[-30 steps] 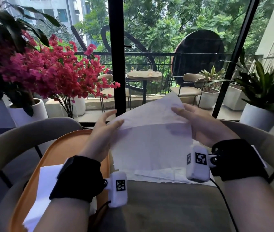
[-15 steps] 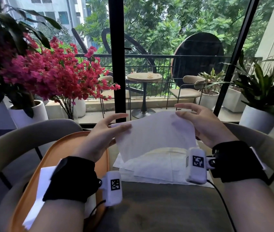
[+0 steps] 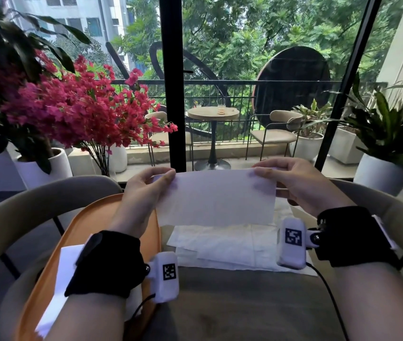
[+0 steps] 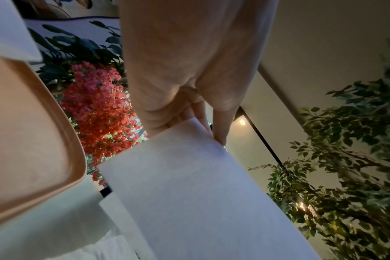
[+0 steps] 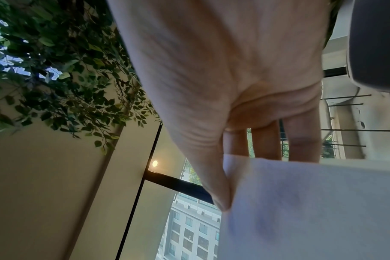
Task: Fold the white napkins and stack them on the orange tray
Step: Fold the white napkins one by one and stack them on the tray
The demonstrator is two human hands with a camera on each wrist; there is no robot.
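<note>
I hold a white napkin [image 3: 216, 196] folded in half, hanging in the air above the table. My left hand [image 3: 163, 175] pinches its upper left corner between thumb and fingers, and my right hand [image 3: 264, 171] pinches the upper right corner. The wrist views show the same pinches on the napkin [image 4: 189, 184] and napkin [image 5: 312, 202]. Below it lies a loose pile of unfolded white napkins [image 3: 232, 244] on the table. The orange tray [image 3: 89, 225] sits at the left with a folded white napkin [image 3: 65, 274] on it, partly hidden by my left forearm.
The grey-brown table [image 3: 232, 303] is ringed by curved beige chair backs [image 3: 23, 205]. A pink flowering plant [image 3: 79, 112] and potted green plants [image 3: 387, 134] stand by the window behind. A black cable [image 3: 328, 291] runs from the right wrist camera.
The napkin has been folded in half; its upper flap came down and both hands now pinch the top corners of the narrower doubled sheet, lifted clear of the pile.
</note>
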